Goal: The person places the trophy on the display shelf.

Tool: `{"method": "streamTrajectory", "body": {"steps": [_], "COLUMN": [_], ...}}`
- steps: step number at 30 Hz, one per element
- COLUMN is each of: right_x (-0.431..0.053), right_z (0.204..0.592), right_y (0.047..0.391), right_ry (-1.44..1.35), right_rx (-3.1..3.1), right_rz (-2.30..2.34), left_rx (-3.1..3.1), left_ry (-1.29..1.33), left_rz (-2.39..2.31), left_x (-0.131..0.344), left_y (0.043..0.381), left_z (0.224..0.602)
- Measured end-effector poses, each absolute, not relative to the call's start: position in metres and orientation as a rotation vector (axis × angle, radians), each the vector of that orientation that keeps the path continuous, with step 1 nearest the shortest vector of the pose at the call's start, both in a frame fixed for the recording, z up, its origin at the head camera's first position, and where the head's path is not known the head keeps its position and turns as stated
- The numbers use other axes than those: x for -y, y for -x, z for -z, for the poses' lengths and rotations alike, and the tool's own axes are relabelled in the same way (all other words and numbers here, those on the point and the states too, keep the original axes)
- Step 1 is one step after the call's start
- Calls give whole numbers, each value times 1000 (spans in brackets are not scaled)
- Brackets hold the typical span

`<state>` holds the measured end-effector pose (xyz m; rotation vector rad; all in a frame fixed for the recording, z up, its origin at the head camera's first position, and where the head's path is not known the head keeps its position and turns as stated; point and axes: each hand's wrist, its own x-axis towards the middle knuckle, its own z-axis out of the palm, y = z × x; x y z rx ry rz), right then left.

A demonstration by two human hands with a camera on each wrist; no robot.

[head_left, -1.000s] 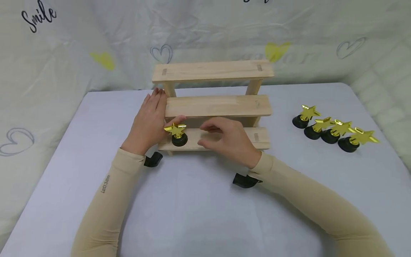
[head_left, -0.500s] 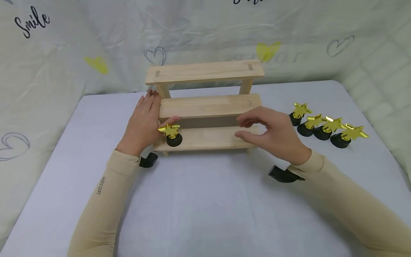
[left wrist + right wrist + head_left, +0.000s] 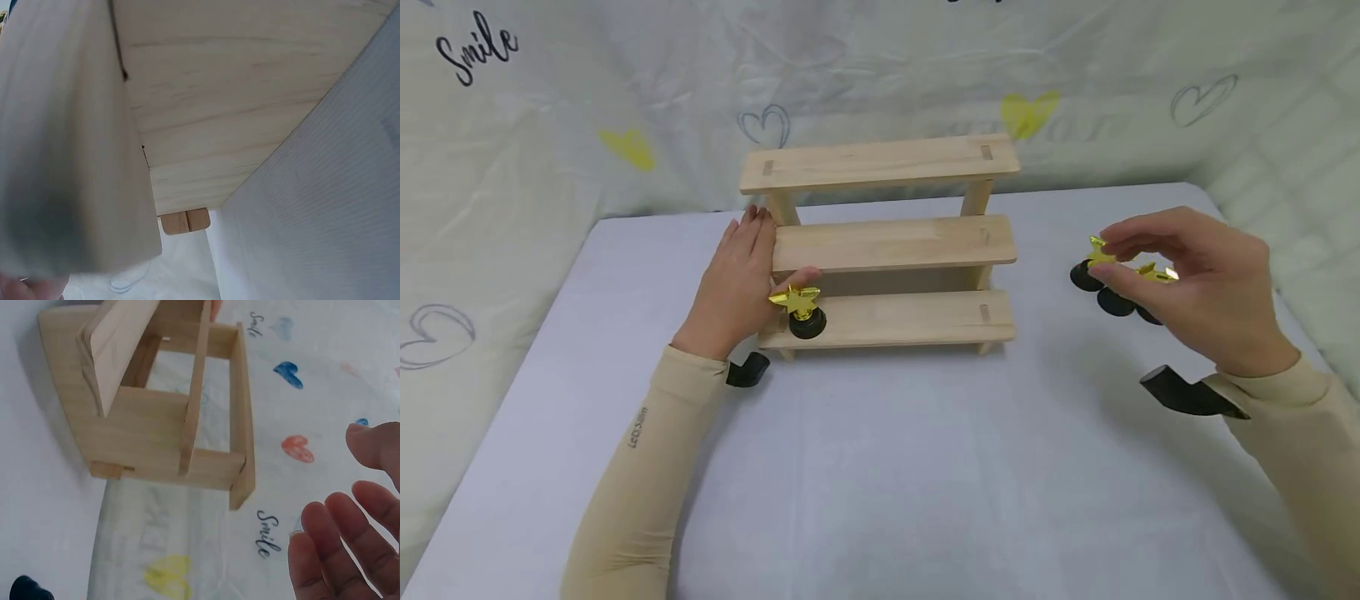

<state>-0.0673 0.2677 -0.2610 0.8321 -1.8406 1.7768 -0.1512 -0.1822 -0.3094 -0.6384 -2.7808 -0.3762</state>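
Note:
A three-step wooden shelf (image 3: 895, 242) stands at the back of the table. My left hand (image 3: 730, 283) rests flat along its left end, fingers straight, thumb reaching over the bottom step. On that step, beside the thumb, stands a gold star trophy (image 3: 807, 323) with a round black base. My right hand (image 3: 1210, 287) hovers over a group of similar star trophies (image 3: 1085, 276) at the right, thumb and fingers parted with nothing between them. It hides part of the group. In the right wrist view its fingers (image 3: 340, 544) are spread loosely, apart from the shelf (image 3: 144, 425).
A white cloth covers the table (image 3: 880, 467). Behind it hangs a pale curtain (image 3: 880, 75) printed with hearts and words. Close to the left wrist camera is the shelf's wooden side panel (image 3: 212, 106). Each wrist carries a black mount.
My right hand has moved right, from above the bottom step to over the trophies at the right. My left hand and the trophy on the step stay in place.

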Motion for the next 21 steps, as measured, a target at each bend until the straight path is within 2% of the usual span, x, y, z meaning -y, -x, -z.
{"method": "streamTrajectory", "body": {"steps": [8, 15, 21], "right_x": [-303, -345, -369], "right_z": [259, 267, 281], "right_y": [64, 67, 70], "right_ry": [-678, -257, -142], "right_rx": [1789, 2239, 2286], "right_rz": [-1800, -1221, -1235], "left_rx": [2810, 2780, 2777], "left_ry": [613, 632, 627], "left_rz": [388, 395, 389], "left_x": [182, 180, 181], "left_y": [151, 151, 151], "left_z": [309, 310, 311]}}
